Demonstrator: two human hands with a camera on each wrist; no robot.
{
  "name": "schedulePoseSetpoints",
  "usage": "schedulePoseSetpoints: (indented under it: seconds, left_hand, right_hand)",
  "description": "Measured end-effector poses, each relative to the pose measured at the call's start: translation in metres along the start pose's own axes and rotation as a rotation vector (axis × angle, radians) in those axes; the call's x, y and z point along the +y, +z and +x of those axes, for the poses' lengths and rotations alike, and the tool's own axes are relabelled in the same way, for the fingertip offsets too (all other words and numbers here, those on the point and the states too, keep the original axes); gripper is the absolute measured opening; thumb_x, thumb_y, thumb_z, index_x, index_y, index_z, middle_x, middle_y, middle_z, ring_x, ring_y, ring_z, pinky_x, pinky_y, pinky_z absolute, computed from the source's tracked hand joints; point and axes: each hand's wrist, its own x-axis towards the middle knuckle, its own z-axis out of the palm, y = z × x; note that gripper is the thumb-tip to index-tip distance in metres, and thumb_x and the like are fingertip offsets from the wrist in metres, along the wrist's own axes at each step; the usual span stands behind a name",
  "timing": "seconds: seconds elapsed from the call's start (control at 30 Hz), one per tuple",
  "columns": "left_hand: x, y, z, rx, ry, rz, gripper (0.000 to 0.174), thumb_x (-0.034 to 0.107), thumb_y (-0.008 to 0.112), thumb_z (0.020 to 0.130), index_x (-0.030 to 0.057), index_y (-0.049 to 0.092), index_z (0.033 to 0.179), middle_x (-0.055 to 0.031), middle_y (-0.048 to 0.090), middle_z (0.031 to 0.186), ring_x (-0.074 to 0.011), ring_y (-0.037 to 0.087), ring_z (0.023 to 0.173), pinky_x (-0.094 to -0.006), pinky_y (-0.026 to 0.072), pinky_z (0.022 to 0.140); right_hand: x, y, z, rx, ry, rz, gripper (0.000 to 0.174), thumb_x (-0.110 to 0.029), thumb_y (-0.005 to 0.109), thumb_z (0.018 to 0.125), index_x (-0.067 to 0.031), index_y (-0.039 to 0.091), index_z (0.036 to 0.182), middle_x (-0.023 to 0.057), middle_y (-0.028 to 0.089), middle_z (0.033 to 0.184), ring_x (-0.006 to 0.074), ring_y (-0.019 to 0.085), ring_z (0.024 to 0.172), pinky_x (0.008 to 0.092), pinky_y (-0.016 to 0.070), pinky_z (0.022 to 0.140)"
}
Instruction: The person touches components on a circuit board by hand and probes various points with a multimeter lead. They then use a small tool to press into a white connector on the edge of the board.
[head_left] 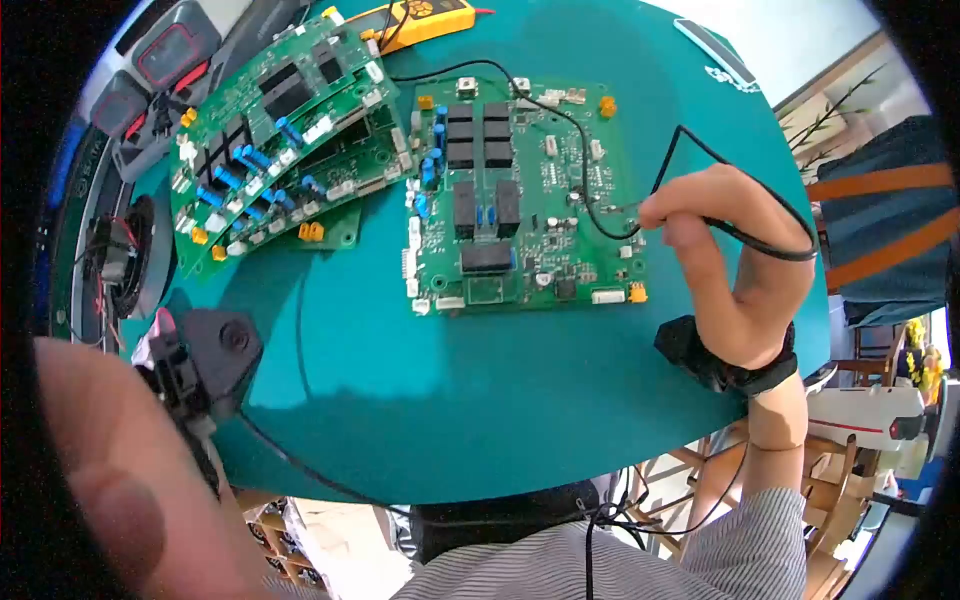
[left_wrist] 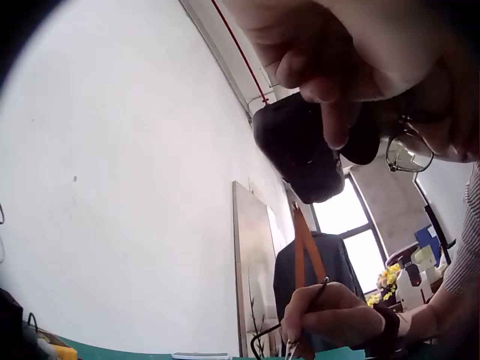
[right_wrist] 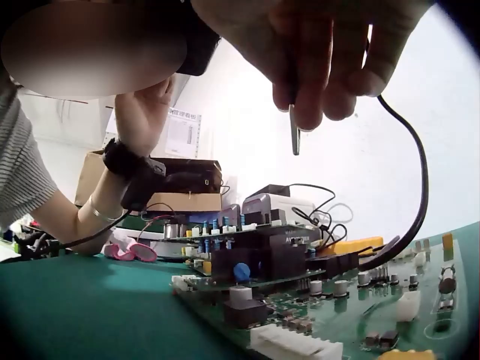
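My right hand (head_left: 740, 260) pinches a test probe between thumb and fingers, above the right edge of a green circuit board (head_left: 545, 235). The probe's metal tip (right_wrist: 295, 133) points down from the fingertips. Its black cable (head_left: 680, 135) loops over the hand and runs across the board towards a yellow multimeter (head_left: 425, 22). My left hand (left_wrist: 330, 52) is raised beside the head, bent fingers at the dark head-worn device (left_wrist: 296, 142). Close to the lens in the head view, it looks large and blurred at the lower left.
Several stacked circuit boards (head_left: 290, 110) lie left of the single board. A green mat (head_left: 400, 400) covers the table. Grey cases (head_left: 170, 45) stand at the back left, and a flat white object (head_left: 715, 50) lies at the far right. A cable (head_left: 310, 475) crosses the front edge.
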Motion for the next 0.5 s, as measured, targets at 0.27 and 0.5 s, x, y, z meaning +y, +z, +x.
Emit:
schedulePoseSetpoints:
  seconds: [0.27, 0.5]
  left_hand:
    - [-0.001, -0.005, -0.001, 0.073, 0.032, -0.031, 0.019, 0.01, 0.062, 0.089, 0.0038, 0.07, 0.105, -0.0148, 0.074, 0.103, -0.0315, 0.068, 0.103, -0.0461, 0.0493, 0.097]
    - [-0.017, -0.024, 0.013, 0.127, 0.154, -0.006, 0.02, 0.012, 0.062, 0.089, 0.005, 0.069, 0.107, -0.0143, 0.074, 0.103, -0.0307, 0.067, 0.103, -0.0462, 0.0487, 0.097]
  right_hand:
    - [0.0, 0.002, 0.0, -0.008, 0.012, 0.07, 0.019, 0.011, 0.067, 0.082, -0.0014, 0.071, 0.096, 0.013, 0.07, 0.083, 0.0282, 0.068, 0.072, 0.0345, 0.0524, 0.067]
    - [-0.003, -0.002, 0.004, -0.046, 0.026, 0.035, 0.022, 0.011, 0.068, 0.077, -0.0047, 0.072, 0.093, 0.0116, 0.068, 0.08, 0.0295, 0.065, 0.068, 0.0371, 0.0506, 0.062]
